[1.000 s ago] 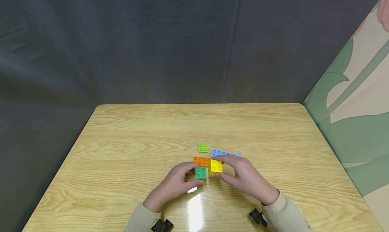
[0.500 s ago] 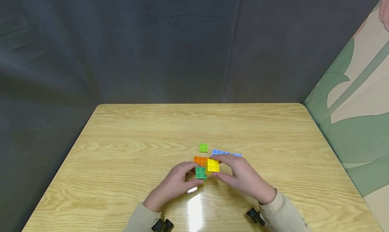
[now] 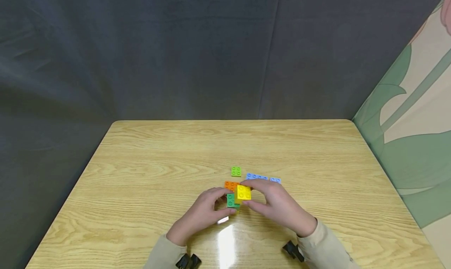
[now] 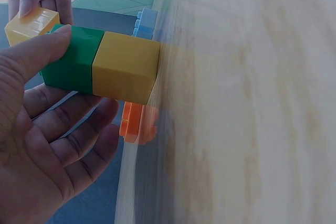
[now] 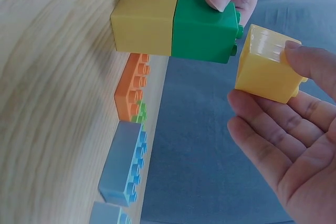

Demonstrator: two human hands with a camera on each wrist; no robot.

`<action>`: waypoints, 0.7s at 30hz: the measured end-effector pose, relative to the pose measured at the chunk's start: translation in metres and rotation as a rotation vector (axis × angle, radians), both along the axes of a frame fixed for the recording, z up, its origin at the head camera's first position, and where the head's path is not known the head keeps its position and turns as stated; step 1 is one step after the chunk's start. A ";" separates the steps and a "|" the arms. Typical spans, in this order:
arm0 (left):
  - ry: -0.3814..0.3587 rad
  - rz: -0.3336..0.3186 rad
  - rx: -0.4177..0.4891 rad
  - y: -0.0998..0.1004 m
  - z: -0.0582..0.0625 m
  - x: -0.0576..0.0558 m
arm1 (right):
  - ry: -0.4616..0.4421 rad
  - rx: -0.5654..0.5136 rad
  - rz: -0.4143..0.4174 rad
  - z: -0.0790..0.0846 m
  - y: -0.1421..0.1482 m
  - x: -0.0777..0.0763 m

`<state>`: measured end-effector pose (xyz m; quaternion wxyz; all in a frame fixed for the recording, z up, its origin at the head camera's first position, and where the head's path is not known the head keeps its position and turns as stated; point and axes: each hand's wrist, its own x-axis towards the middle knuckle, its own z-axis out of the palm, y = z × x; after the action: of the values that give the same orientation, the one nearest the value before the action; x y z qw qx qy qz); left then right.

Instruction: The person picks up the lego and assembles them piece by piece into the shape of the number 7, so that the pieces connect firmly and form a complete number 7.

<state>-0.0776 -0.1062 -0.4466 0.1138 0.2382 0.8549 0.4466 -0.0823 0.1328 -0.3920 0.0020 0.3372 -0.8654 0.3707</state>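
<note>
My left hand (image 3: 202, 210) grips a dark green toy brick (image 5: 203, 29) between thumb and fingers. That brick sits on top of a yellow brick (image 4: 126, 65), which stands on the table. A second yellow brick (image 5: 269, 64) is pinched in my right hand (image 3: 278, 208), tilted slightly, just above the green brick's studs. From the head view this upper yellow brick (image 3: 243, 194) overlaps the right part of the green one, and the lower yellow brick is mostly hidden.
Just behind the hands lie an orange brick (image 3: 230, 185), a small lime green brick (image 3: 236, 171), a long blue brick (image 5: 122, 163) and a smaller blue brick (image 3: 276, 180). The wooden table (image 3: 151, 151) ends at a dark curtain (image 3: 190, 57).
My right hand has moved left with its yellow brick, from beside the green brick to over it. The left hand has kept its hold on the green brick in place.
</note>
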 end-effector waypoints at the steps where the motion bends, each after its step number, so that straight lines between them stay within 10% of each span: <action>1: -0.001 0.000 0.000 0.000 0.000 0.000 | -0.001 0.001 0.001 0.000 0.000 0.000; 21: 0.028 0.002 0.012 0.001 -0.001 0.000 | -0.003 -0.010 0.003 0.001 -0.006 0.002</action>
<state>-0.0778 -0.1051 -0.4480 0.0999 0.2444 0.8540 0.4483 -0.0806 0.1264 -0.3912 0.0017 0.3380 -0.8630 0.3754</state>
